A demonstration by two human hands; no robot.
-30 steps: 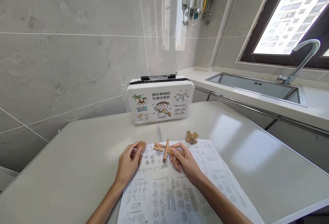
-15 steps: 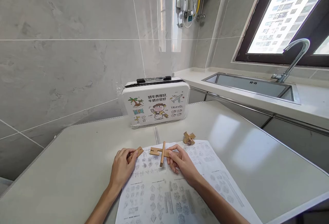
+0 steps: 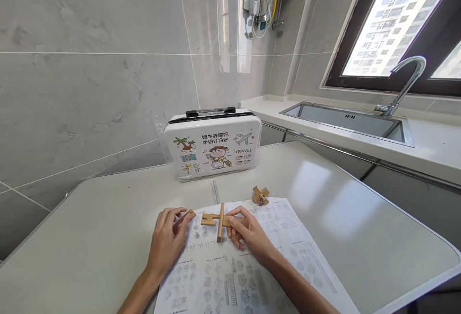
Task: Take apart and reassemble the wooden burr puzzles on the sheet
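Note:
Two crossed wooden puzzle pieces are in my right hand (image 3: 247,230): a flat notched piece (image 3: 208,219) with a dark mark on its left end, and a narrow wooden stick (image 3: 221,223) standing across it at the notch. My right thumb and fingers pinch the flat piece's right end. To the left, my left hand (image 3: 168,237) is closed on another wooden puzzle piece (image 3: 189,214), mostly hidden by the fingers. Beneath both hands lies a printed instruction sheet (image 3: 198,275) with rows of small diagrams.
A small assembled wooden puzzle (image 3: 260,196) sits at the sheet's top edge. Behind it a white cartoon-printed case (image 3: 216,155) stands near the wall on the white table (image 3: 101,237). To the right is a counter with a sink (image 3: 345,119) and a faucet (image 3: 406,86).
The view has shifted slightly to the right. My left hand has turned its piece, so its marked face shows less. My right hand keeps hold of the crossed pieces.

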